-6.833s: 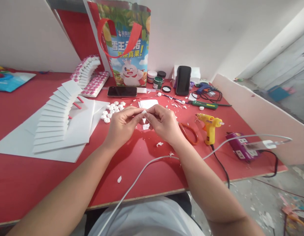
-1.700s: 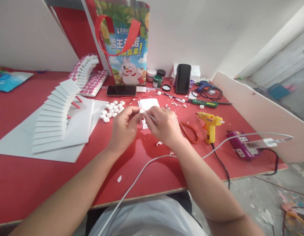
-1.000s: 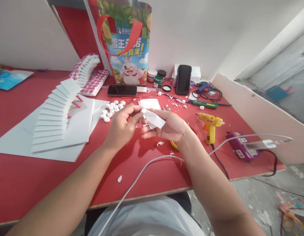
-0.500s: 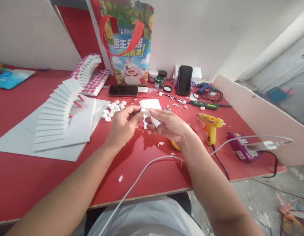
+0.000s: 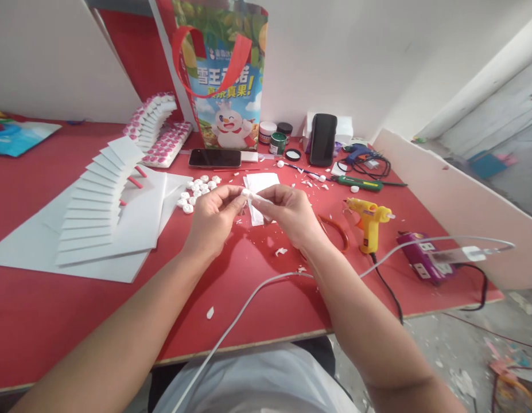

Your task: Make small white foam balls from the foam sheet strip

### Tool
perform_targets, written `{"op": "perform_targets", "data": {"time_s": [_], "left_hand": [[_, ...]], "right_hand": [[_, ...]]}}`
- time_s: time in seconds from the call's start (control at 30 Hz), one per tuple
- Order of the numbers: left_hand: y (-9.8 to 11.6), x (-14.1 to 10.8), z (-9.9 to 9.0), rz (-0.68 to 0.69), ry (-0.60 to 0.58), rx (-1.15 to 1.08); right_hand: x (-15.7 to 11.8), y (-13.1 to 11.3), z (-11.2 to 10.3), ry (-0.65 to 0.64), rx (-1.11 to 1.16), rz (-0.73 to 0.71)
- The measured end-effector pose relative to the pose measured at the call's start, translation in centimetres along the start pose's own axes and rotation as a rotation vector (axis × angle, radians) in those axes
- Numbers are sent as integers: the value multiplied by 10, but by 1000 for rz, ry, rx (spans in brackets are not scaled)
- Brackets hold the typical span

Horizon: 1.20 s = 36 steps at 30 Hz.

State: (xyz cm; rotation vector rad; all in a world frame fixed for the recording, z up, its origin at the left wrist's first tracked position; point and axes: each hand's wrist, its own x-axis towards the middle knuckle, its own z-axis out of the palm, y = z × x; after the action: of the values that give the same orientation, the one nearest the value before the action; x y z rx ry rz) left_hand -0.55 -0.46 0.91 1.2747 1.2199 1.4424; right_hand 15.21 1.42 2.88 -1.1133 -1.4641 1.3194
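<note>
Across the red desk [image 5: 248,287], a tall printed bag [image 5: 231,86] stands behind a phone [image 5: 214,158]. Nearer, the left hand [image 5: 214,218] and right hand [image 5: 291,215] pinch a twisted white paper strip [image 5: 256,197] between them, right of the small white rolls [image 5: 197,192].

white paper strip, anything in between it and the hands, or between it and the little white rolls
Nothing visible separates the white paper strip from the hands: the left hand pinches its rolled end, the right hand its other end. Towards the white rolls, only the left hand is in between.
</note>
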Motion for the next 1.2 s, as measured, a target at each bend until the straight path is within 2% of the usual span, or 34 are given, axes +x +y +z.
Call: {"op": "perform_targets", "data": {"time_s": [0.1,0.2,0.37,0.5,0.63,0.83,0.93,1.07,1.13,1.2], "left_hand": [[2,-3,2,25,26,53],[5,-7,3,106,49,166],[5,-11,6,390,110,416],[2,-13,8,522,127,494],[3,-11,5,467,65,413],[11,2,-7,232,-98,175],[12,5,-9,218,-176,171],[10,3,-7,241,-154,188],[9,2,-7,249,-124,202],[8,2,-7,250,-111,206]], "right_hand": [[-4,-1,10,140,-134,-66],[-9,-3,17,215,-249,-127],[-18,-5,23,245,-355,-237],[-17,-5,20,224,-316,-216],[-13,-6,9,181,-294,-199],[-8,-9,-6,31,-310,-238],[-7,-7,-6,29,-351,-259],[-9,-6,-3,41,-365,-292],[-10,-9,-2,-6,-250,-247],[-9,-14,-4,-70,-51,-134]]}}
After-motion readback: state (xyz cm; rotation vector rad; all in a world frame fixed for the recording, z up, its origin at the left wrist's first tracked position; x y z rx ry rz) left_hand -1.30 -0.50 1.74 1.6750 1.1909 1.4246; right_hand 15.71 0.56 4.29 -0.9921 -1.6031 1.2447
